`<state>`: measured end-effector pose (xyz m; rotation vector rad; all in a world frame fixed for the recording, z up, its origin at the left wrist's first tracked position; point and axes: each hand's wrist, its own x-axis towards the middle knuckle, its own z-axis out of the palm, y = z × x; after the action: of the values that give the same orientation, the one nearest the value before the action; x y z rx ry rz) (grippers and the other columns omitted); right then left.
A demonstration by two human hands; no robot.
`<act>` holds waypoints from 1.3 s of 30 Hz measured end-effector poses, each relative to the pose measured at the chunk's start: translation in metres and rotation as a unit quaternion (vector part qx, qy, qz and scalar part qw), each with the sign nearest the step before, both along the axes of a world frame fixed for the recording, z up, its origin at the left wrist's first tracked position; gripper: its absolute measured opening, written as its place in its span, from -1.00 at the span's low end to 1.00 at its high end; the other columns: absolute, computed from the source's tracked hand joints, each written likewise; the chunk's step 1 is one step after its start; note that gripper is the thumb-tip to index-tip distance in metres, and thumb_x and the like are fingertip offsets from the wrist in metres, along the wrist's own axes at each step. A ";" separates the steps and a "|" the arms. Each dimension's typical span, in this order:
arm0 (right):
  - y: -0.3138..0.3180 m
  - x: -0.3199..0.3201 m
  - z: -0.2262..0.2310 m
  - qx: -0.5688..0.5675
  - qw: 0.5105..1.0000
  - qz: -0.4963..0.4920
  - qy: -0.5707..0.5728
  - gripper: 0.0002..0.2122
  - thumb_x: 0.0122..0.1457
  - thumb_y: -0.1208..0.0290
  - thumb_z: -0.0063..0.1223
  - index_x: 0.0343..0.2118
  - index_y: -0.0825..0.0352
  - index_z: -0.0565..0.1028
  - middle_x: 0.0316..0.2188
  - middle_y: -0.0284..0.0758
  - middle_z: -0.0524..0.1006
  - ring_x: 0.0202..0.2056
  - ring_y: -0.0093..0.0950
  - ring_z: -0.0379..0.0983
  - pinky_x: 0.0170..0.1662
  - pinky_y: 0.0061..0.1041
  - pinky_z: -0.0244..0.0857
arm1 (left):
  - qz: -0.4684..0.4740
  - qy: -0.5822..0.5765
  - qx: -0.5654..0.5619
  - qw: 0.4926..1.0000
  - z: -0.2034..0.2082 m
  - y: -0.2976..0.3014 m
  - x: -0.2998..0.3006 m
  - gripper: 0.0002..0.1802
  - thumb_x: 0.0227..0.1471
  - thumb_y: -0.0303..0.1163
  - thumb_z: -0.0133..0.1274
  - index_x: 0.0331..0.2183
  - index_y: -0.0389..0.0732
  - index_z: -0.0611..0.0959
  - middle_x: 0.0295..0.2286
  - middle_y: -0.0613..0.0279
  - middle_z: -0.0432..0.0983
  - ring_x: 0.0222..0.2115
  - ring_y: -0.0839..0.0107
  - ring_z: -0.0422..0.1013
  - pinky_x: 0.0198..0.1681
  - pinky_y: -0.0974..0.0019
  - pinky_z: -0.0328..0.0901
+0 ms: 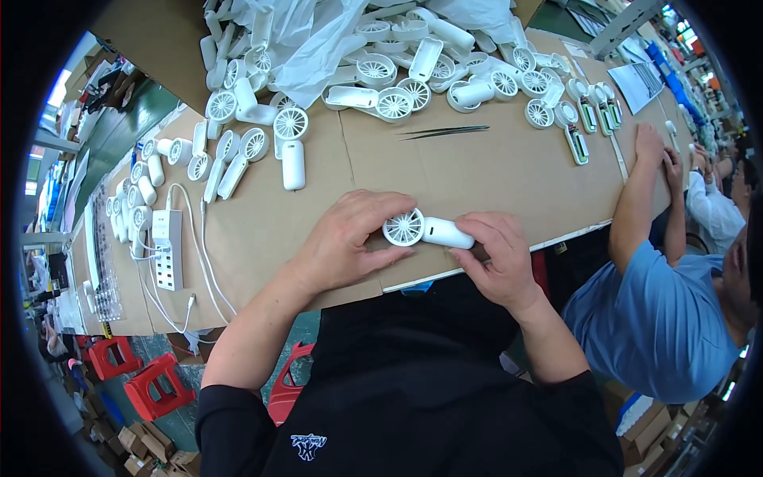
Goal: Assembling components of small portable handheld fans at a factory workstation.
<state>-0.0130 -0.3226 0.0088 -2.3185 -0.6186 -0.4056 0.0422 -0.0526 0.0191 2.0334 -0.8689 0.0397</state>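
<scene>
Near the front edge of the cardboard-covered table, a white handheld fan (pixel 447 232) lies across between my two hands. Its round slatted head (pixel 403 228) sits in the grip of my left hand (pixel 354 238), thumb below and fingers above. My right hand (pixel 501 258) pinches the far end of the rounded handle between thumb and fingers. A small dark slot shows on the handle close to the head. Beyond my hands lies a pair of dark tweezers (pixel 445 131).
White fans and shells pile up at the back beneath plastic bags (pixel 318 52). More fans stand at left, by a white power strip (pixel 168 248) with cables. At right, several opened fans (pixel 575 145) show green boards. A co-worker in a blue shirt (pixel 660 318) rests their arms on the table.
</scene>
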 end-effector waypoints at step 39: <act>0.002 0.042 0.007 -0.038 0.992 0.091 0.084 -0.69 0.10 0.45 0.34 -0.06 0.23 0.60 -0.10 -0.40 0.58 -0.12 -0.39 0.45 0.00 -0.42 0.33 | 0.107 -0.028 0.033 0.993 -0.001 0.007 -0.022 -0.45 -0.04 -0.29 0.41 0.01 -0.13 0.62 -0.09 0.31 0.63 -0.10 0.31 0.51 0.09 0.21 0.25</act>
<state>0.0292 -0.3210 0.0158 -2.3147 -0.7658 -0.1021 0.0204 -0.0451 0.0183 2.1882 -0.6912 0.1889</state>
